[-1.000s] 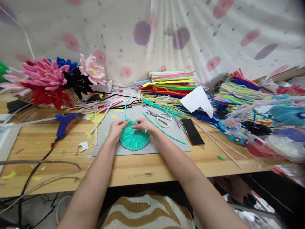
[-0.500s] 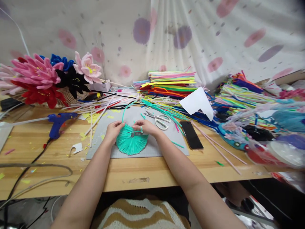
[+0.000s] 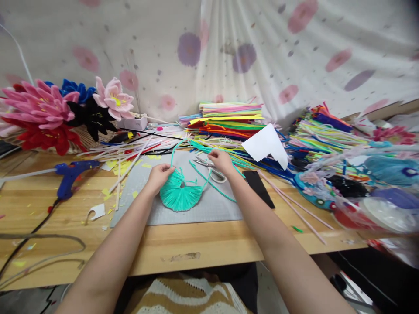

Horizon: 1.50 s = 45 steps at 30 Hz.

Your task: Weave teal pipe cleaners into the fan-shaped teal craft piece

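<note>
A teal disc [image 3: 181, 198] is resting on or just above the gray mat [image 3: 209, 214], its face showing upward. Glossy strands [image 3: 172, 197] are fanning tightly from a small central hole, leaving a gap at the upper right. One long strand [image 3: 172, 153] is arching up from the upper left edge.

disc [image 3: 181, 200]: ribbed | mat [image 3: 216, 213]: matt | scissor blades [image 3: 203, 163]: metal | table [image 3: 147, 246]: wood

a wooden table [image 3: 229, 244] bears a gray mat [image 3: 209, 213], blue glue gun [image 3: 69, 175], white paper scrap [image 3: 97, 211] and green snippet [image 3: 297, 229].
</note>
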### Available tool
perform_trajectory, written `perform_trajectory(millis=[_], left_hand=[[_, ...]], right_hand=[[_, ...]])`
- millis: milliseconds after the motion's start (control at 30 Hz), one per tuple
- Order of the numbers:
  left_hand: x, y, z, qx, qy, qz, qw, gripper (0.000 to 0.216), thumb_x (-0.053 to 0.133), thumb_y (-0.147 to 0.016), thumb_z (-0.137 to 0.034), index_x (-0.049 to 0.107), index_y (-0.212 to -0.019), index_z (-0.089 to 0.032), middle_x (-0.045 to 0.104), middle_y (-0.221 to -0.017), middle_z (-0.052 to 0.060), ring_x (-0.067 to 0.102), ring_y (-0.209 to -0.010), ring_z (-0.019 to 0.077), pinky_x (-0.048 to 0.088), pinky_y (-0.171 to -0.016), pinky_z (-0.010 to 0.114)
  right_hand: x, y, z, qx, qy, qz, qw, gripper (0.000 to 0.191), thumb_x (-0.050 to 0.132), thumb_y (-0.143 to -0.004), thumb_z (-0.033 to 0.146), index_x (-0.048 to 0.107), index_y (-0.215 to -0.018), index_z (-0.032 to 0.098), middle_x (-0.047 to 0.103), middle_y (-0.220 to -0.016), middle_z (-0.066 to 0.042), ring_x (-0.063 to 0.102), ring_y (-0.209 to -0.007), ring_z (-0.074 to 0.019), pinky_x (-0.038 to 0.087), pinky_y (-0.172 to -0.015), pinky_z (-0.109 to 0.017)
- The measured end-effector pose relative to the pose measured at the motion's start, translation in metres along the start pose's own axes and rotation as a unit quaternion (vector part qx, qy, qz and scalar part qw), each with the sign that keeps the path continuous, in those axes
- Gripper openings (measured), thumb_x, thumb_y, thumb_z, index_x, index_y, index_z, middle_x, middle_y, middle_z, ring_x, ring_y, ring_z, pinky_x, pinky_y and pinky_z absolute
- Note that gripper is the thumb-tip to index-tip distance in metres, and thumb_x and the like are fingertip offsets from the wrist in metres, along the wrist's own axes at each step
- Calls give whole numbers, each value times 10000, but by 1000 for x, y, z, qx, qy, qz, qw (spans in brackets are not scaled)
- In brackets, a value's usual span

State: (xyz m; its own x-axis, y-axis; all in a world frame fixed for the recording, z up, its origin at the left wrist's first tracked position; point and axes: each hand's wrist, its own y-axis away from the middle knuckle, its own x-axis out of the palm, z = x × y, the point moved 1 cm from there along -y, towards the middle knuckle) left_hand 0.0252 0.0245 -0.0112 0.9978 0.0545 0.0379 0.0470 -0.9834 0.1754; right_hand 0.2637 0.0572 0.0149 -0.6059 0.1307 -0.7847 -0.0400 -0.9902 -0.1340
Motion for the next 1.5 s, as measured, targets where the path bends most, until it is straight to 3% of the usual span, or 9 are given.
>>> perform_trajectory(millis=[67,267,400,500,667,833,1000,1367,1500], left_hand=[[-1,-1,0,-23,-18,21,999,273,757,-446,-335,653,-613,-146,605,-559,3,488,-498,119,351,-518,236],[-6,-3,0,-2,-41,64,997,330,704,-521,-442,672,-676,-153,615,-604,6,504,-549,130,366,-549,237],[-6,-6,6,56,-57,15,997,283,650,-588,-428,649,-650,-152,583,-573,-4,476,-538,118,355,-540,227],[-5,-8,13,90,-88,-37,991,261,618,-625,-419,595,-583,-162,526,-518,-21,426,-502,103,322,-501,218],[-1,-9,16,83,-53,7,995,292,632,-618,-448,579,-594,-162,520,-527,-21,428,-507,100,327,-492,212],[-1,-7,11,38,41,62,996,410,703,-555,-449,662,-827,-145,644,-729,34,540,-631,132,407,-579,230],[1,-9,16,55,55,64,995,596,745,-538,-349,607,-1092,-178,657,-840,29,568,-710,131,435,-649,242],[9,-5,14,49,47,58,996,415,757,-503,-359,684,-857,-155,679,-832,61,599,-744,178,454,-700,294],[8,-6,14,65,51,61,995,422,758,-502,-368,685,-859,-154,683,-864,69,604,-787,190,452,-736,298]], right_hand=[[-10,-12,-19,26,80,-37,996,176,513,-749,257,639,-842,178,637,-823,-47,535,-749,-148,375,-658,-245],[-12,-31,-41,27,187,-13,982,145,537,-743,255,635,-825,188,625,-941,-74,537,-862,-177,382,-708,-262],[-27,-36,-34,-11,141,-12,990,143,497,-764,232,612,-824,174,641,-860,-50,544,-762,-143,368,-659,-243],[-50,-35,-25,-48,94,81,991,125,484,-757,206,588,-809,159,630,-697,-16,518,-612,-102,357,-603,-221],[-75,-22,-2,-79,-80,76,991,239,491,-751,370,581,-762,148,577,-678,-10,489,-606,-93,359,-571,-206],[-40,2,6,-86,-147,161,972,290,533,-709,433,594,-733,150,553,-655,-1,478,-600,-96,370,-567,-210],[5,17,2,-67,-200,223,952,272,529,-732,418,579,-726,151,549,-657,4,490,-616,-97,392,-588,-209],[31,17,45,-110,-188,296,930,309,543,-750,387,602,-959,168,581,-647,15,505,-578,-85,371,-545,-181],[42,12,57,-152,-137,238,950,221,516,-774,326,622,-886,167,538,-608,31,450,-568,-73,323,-548,-178]])
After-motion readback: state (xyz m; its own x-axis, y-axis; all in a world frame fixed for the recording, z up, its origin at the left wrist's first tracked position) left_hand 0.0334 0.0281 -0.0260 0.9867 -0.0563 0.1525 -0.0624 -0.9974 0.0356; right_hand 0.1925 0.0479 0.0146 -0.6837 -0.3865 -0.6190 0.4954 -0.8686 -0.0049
